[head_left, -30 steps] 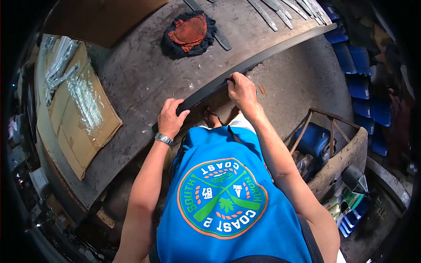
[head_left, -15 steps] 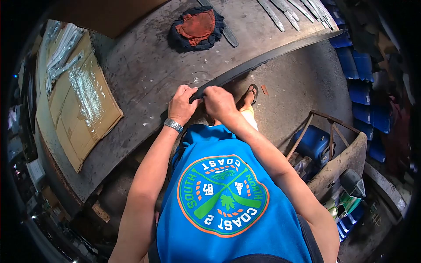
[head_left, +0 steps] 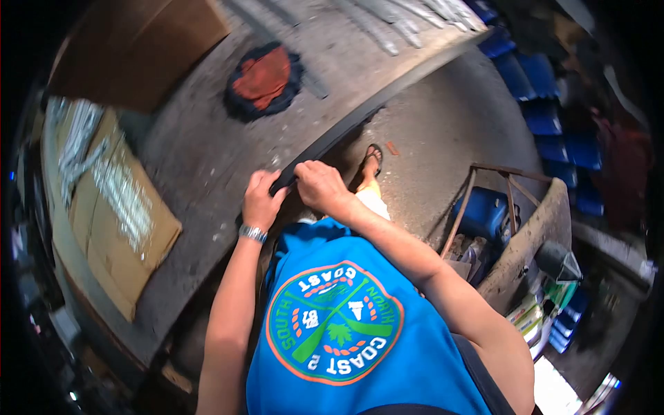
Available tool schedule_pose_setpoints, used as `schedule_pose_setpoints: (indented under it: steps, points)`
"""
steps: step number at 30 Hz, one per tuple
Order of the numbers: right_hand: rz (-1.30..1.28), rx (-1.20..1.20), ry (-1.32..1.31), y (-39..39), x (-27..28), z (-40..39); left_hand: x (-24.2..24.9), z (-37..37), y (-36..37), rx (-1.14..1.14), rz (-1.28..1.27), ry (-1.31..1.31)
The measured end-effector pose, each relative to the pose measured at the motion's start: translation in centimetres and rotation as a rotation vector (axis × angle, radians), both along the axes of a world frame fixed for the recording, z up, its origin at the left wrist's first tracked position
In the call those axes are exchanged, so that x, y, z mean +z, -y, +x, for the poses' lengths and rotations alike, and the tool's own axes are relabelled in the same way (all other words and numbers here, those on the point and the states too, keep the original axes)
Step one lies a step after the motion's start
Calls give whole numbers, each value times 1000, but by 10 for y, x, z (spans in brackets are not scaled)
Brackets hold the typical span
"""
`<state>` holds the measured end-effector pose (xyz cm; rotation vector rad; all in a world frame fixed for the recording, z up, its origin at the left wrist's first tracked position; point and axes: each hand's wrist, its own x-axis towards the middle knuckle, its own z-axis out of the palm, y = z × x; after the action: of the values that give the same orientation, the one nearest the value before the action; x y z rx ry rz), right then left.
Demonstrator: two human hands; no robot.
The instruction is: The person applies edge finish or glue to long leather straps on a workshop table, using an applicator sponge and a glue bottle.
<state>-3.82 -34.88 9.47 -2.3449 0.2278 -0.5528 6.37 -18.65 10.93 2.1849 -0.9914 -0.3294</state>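
A long, narrow black strip (head_left: 332, 139) runs along the front edge of the worktable (head_left: 200, 173). My left hand (head_left: 261, 199), with a metal-band watch on its wrist, grips the near end of the strip between thumb and fingers. Close beside it, my right hand (head_left: 321, 188) is closed at the same end, its fingers curled under and partly hidden. What the strip is made of cannot be told. Beyond my hands on the tabletop lies a round bundle of dark and red cloth (head_left: 263, 79).
Flat grey strips (head_left: 377, 28) lie at the table's far end. A cardboard box (head_left: 138, 52) and flattened cardboard (head_left: 117, 221) with clear plastic sit at left. On the right are a wooden frame (head_left: 456, 214), a blue container (head_left: 481, 211) and stacked blue items (head_left: 539, 76).
The view has turned and shifted, so the table, cloth bundle and hands appear farther left and lower. Both hands remain at the near end of the black strip.
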Motion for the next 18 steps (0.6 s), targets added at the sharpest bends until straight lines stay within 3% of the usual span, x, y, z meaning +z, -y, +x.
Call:
schedule_pose_setpoints:
  steps: [14,18]
  points:
    - [-14,-649,-230,239,-4,-16,13,-2,9,7,135,-50]
    - [26,-731,-214,262,-15,-16,17,-2,13,20,147,-72]
